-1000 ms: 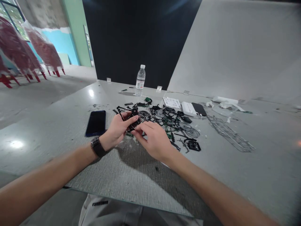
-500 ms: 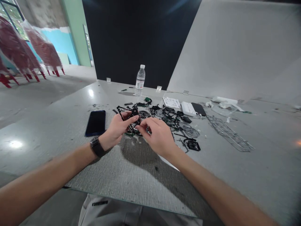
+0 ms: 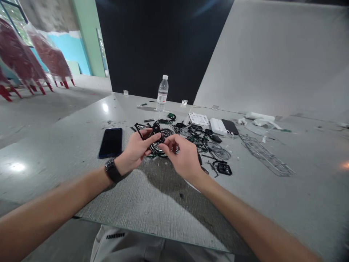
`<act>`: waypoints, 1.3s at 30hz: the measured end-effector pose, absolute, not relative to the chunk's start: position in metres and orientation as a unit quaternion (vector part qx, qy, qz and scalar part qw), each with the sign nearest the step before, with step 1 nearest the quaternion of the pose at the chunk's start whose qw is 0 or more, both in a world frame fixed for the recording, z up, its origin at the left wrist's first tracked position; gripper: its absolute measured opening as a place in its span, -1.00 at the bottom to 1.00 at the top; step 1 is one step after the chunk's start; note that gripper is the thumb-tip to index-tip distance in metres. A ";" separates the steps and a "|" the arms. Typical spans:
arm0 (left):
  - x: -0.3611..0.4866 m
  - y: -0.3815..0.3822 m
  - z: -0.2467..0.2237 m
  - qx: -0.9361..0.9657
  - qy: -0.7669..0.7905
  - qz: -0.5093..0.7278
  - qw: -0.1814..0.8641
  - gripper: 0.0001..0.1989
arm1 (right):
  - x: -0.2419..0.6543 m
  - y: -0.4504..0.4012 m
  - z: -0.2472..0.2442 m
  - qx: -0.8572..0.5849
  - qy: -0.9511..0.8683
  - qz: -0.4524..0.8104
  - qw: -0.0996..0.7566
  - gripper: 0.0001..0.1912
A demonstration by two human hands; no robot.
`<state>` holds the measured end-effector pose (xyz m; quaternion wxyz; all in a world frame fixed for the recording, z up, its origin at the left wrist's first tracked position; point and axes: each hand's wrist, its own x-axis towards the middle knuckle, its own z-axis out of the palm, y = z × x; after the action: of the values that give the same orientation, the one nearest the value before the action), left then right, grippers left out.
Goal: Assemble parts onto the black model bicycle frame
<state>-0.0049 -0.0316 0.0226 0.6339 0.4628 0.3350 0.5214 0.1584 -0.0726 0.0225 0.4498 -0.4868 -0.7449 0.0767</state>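
My left hand (image 3: 136, 149) is closed around a black model bicycle part (image 3: 156, 128), its thumb pressed on the part's near side. A thin dark bar of this part sticks out beyond the fingers to the left. My right hand (image 3: 185, 156) is held in a pinch just right of the part, thumb and fingertips together; whatever they grip is too small or hidden to make out. Spoked model wheels (image 3: 167, 132) show between and behind the hands, partly covered by the fingers. More small dark and green bicycle pieces (image 3: 196, 140) lie to the right.
A phone (image 3: 111, 143) lies left of my left hand. Behind the parts stands a water bottle (image 3: 163, 94). Printed paper (image 3: 199, 119), a white power bank (image 3: 218, 126) and a grey wire-like rack piece (image 3: 264, 154) sit farther right. The table's front edge (image 3: 152, 233) is near my lap.
My right hand has shifted slightly, with its fingers a little more curled beside the part. My left hand keeps its hold almost unmoved.
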 end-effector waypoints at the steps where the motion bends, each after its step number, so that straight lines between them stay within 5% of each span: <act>1: -0.004 -0.032 0.022 0.465 0.335 0.521 0.633 -0.63 | 0.158 -0.073 0.022 -0.490 -0.743 0.073 0.450 -0.77; 39: -0.001 -0.034 0.020 0.449 0.324 0.524 0.647 -0.70 | 0.155 -0.075 0.019 -0.514 -0.743 0.002 0.428 -0.72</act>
<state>-0.0006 -0.0338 0.0202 0.6471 0.4488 0.3242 0.5241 0.1548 -0.0754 0.0187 0.4282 -0.5141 -0.7432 0.0016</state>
